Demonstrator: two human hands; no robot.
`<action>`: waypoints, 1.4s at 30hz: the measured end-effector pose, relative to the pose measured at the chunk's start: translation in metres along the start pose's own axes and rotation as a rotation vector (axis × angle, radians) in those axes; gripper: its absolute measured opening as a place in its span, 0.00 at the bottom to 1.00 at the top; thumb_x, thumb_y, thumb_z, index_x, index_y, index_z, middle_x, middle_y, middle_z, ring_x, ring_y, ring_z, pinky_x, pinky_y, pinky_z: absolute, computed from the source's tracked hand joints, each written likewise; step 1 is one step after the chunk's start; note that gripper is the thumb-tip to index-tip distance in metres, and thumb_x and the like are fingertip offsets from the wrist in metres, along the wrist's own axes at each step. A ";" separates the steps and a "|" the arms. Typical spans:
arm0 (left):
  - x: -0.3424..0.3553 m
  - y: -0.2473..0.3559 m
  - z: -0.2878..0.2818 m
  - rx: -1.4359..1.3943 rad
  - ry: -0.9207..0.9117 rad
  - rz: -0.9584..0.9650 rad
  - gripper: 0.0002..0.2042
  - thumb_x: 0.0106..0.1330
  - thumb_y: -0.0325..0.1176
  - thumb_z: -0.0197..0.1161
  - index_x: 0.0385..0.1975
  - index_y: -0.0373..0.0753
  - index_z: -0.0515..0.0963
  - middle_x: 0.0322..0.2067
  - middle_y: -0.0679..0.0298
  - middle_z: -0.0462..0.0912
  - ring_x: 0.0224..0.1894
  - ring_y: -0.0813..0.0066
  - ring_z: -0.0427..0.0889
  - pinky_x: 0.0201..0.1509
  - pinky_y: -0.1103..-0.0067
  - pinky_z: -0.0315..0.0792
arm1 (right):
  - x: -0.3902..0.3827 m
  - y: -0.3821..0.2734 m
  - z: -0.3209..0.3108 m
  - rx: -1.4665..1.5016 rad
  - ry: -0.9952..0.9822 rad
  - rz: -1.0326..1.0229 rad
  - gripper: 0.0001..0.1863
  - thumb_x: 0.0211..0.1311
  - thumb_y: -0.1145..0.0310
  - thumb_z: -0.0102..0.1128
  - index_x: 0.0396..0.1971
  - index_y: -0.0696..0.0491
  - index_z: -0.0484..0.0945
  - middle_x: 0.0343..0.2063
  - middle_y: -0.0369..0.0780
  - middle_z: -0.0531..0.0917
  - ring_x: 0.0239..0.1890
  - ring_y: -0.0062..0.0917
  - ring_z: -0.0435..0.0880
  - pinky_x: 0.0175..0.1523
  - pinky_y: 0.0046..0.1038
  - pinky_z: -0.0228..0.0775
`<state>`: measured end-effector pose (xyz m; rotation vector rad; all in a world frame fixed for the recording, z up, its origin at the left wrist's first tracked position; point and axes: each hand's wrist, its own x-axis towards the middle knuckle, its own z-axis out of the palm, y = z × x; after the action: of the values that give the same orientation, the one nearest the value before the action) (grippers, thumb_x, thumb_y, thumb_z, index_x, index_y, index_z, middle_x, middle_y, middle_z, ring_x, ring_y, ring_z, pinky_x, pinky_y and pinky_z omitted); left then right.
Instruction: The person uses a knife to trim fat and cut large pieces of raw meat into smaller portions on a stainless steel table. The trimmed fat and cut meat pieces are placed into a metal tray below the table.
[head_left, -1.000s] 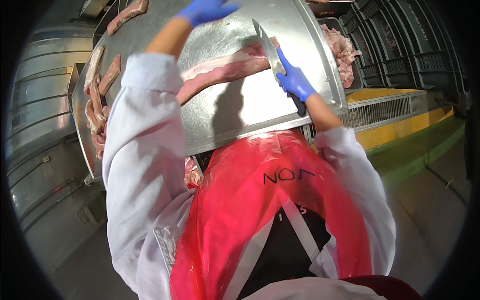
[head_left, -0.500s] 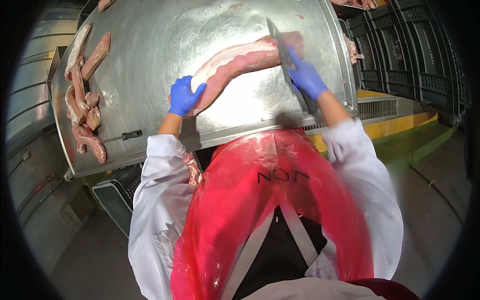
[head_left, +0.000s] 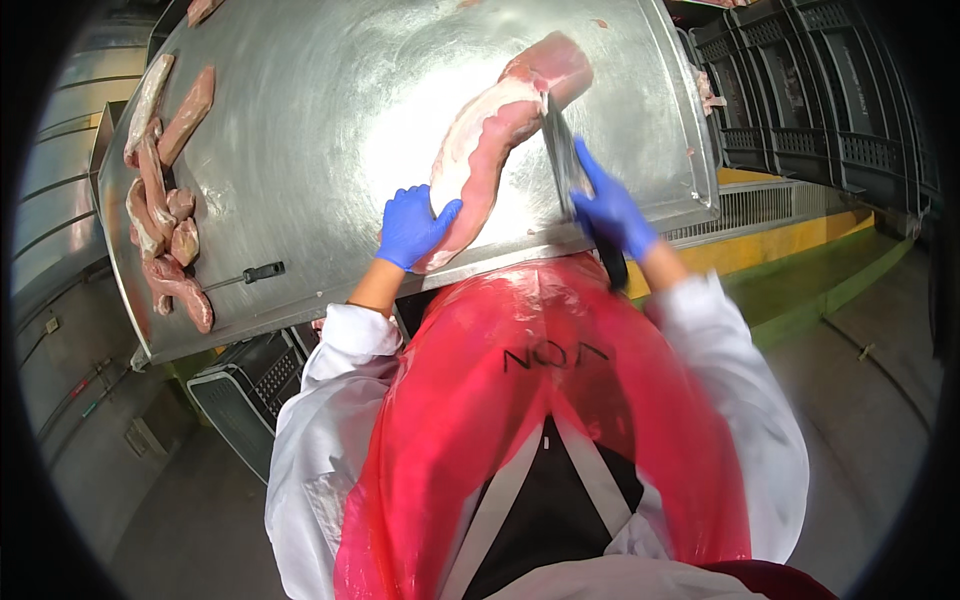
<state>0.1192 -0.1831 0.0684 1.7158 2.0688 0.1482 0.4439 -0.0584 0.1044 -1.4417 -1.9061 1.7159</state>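
A long pork loin [head_left: 487,150], pink with a pale fatty strip, lies aslant on the metal table, its far end up and to the right. My left hand [head_left: 412,228], in a blue glove, grips the loin's near end, thumb across the top. In my blue-gloved right hand [head_left: 612,212] is a knife [head_left: 560,155] with a long wide blade. The blade's tip touches the loin's right side near the far end; the handle points toward my apron. Motion blurs the right hand a little.
Several strips of meat [head_left: 150,200] lie along the left of the metal table [head_left: 300,150]. Beside them rests a thin tool with a black handle [head_left: 265,271]. Dark crates [head_left: 820,100] stand at the right, and another crate [head_left: 235,400] sits below the table's left front.
The loin has swung round, its far end now farther away and its near end shifted right with my left hand. My right hand and the knife have moved nearer to me.
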 end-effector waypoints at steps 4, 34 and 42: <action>0.041 0.051 -0.045 0.113 -0.037 0.001 0.31 0.59 0.60 0.64 0.36 0.30 0.81 0.35 0.43 0.83 0.41 0.44 0.82 0.47 0.57 0.75 | -0.098 -0.028 -0.044 0.267 -0.097 0.229 0.45 0.64 0.80 0.50 0.79 0.38 0.47 0.36 0.42 0.83 0.20 0.18 0.77 0.25 0.24 0.73; 0.214 0.098 -0.015 -0.553 0.254 -0.152 0.07 0.60 0.32 0.67 0.28 0.35 0.82 0.23 0.64 0.82 0.27 0.78 0.79 0.33 0.77 0.74 | 0.091 -0.047 -0.035 -0.048 -0.109 0.029 0.38 0.72 0.62 0.42 0.78 0.41 0.39 0.29 0.51 0.83 0.26 0.38 0.83 0.36 0.39 0.78; 0.174 0.148 -0.040 -0.422 0.241 -0.166 0.19 0.57 0.44 0.72 0.34 0.32 0.82 0.28 0.49 0.86 0.32 0.61 0.87 0.40 0.69 0.79 | -0.083 0.008 -0.119 0.197 -0.147 0.221 0.42 0.65 0.72 0.51 0.78 0.36 0.50 0.21 0.38 0.80 0.18 0.18 0.76 0.26 0.26 0.73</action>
<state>0.2153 0.0243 0.1106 1.3171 2.1420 0.7152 0.5729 -0.0439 0.1706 -1.5361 -1.6368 2.0968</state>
